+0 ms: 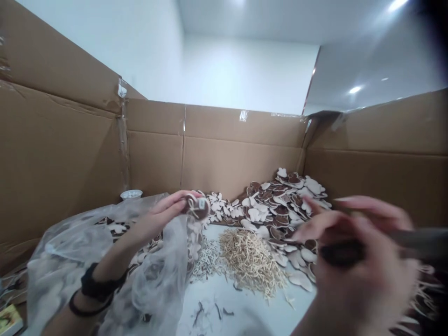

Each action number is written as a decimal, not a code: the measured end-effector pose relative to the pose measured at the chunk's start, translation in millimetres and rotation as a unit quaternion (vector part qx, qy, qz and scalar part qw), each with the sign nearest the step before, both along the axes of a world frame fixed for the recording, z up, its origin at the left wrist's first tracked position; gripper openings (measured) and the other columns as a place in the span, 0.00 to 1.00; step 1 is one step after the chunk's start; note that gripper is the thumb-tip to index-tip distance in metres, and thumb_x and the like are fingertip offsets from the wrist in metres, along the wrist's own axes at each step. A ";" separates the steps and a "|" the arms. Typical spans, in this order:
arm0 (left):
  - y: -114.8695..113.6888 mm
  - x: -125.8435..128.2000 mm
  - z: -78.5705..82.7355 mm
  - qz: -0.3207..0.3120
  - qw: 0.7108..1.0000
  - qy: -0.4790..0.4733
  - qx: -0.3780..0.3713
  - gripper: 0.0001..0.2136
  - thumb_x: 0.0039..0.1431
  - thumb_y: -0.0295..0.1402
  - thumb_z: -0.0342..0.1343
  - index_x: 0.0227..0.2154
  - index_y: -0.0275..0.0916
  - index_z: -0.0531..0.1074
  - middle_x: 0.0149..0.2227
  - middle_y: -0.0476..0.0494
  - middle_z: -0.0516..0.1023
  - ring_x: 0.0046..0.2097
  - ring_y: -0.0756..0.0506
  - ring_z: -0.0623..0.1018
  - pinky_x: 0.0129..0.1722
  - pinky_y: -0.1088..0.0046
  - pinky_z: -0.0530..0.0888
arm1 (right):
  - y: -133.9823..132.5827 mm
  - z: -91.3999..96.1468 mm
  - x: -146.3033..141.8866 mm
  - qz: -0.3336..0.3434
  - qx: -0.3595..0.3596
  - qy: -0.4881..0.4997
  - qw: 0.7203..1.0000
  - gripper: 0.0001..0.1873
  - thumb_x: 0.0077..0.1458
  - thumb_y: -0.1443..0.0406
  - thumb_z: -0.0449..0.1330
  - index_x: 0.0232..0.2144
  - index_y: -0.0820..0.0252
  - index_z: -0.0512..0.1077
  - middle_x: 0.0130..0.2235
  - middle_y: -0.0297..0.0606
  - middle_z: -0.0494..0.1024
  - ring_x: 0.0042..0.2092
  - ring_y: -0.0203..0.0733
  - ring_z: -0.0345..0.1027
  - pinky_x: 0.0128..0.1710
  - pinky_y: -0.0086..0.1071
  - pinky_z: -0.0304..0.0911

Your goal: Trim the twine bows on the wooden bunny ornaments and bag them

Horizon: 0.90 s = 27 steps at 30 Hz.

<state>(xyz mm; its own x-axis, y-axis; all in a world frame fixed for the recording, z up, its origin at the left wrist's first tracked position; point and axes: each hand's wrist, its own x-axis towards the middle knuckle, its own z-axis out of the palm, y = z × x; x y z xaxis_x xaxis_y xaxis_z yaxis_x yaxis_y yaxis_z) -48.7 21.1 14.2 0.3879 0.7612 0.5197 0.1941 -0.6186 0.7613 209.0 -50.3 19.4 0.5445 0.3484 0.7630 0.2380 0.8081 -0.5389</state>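
Observation:
My left hand (171, 205) reaches over the plastic bag. Its fingers are closed on a brown felt piece (198, 212) that has a pale edge, a thin cream bow and a small light rectangle. On the right, close to the camera, my right hand (364, 266) is curled round a dark handle-like object (343, 252), too blurred to name. A heap of brown and white felt cut-outs (276, 205) lies beyond that hand. Between the hands is a mound of short cream cords (250, 259), with small white-grey bits (208, 256) beside it.
Cardboard walls (224, 149) stand at the left, back and right. A clear plastic bag (157, 284) with felt pieces covers the left side. Behind it is a white cup (131, 194). Dark scraps (217, 310) lie on the white tabletop (252, 312). A yellow box (10, 322) sits bottom left.

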 end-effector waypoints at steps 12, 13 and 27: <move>5.9 97.0 -24.9 -0.047 0.990 0.135 0.011 0.11 0.64 0.33 0.44 0.43 0.41 0.71 0.33 0.48 0.77 0.31 0.49 0.72 0.32 0.71 0.66 | 58.6 -6.6 -10.8 0.167 -0.121 -0.091 0.974 0.06 0.61 0.65 0.49 0.35 0.55 0.66 0.29 0.33 0.71 0.26 0.34 0.69 0.27 0.30 0.66; 0.2 94.2 -28.9 -0.055 0.984 0.168 0.003 0.12 0.65 0.34 0.43 0.41 0.41 0.71 0.31 0.50 0.77 0.29 0.49 0.71 0.30 0.72 0.65 | 58.8 -6.1 -5.1 0.156 -0.113 -0.083 0.978 0.06 0.61 0.65 0.49 0.35 0.55 0.66 0.28 0.32 0.71 0.25 0.34 0.68 0.26 0.30 0.65; -19.7 78.4 -67.6 -0.179 0.918 0.335 0.112 0.19 0.68 0.37 0.39 0.59 0.48 0.60 0.58 0.43 0.66 0.57 0.41 0.68 0.53 0.63 0.68 | 11.1 -2.7 11.3 0.165 -0.114 -0.218 0.955 0.06 0.62 0.61 0.50 0.37 0.50 0.67 0.29 0.34 0.72 0.32 0.41 0.69 0.23 0.31 0.66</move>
<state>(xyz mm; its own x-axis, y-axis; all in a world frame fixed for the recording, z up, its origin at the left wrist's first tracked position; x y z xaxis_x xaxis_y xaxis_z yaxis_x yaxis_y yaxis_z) 29.7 1.4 -53.3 0.8819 0.4261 0.2018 0.3263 -0.8606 0.3910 220.3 -39.2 16.7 0.0240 0.6298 0.7764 0.2323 0.7519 -0.6170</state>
